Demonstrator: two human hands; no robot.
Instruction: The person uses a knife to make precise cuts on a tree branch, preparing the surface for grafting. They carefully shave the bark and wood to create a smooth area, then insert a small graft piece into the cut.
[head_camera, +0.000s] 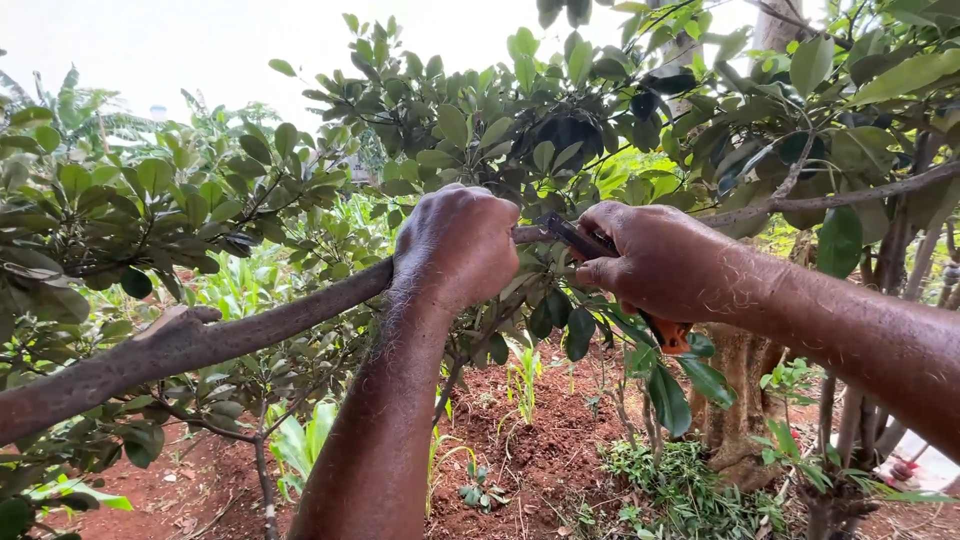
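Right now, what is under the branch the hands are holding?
Under the branch lie reddish-brown soil, small green seedlings and low weeds. The left hand wraps the branch, hiding that stretch; the right hand covers most of the orange-handled pruning shears.

Branch under my left hand: wood, grey-brown bark, rough and matt, with a knobbly stub. Pruning shears in my right hand: dark metal blades, dull sheen; orange plastic handle, smooth. Leaves: waxy, glossy dark green. Soil: reddish, crumbly, matt. Trunk: rough bark, I note it flaky.
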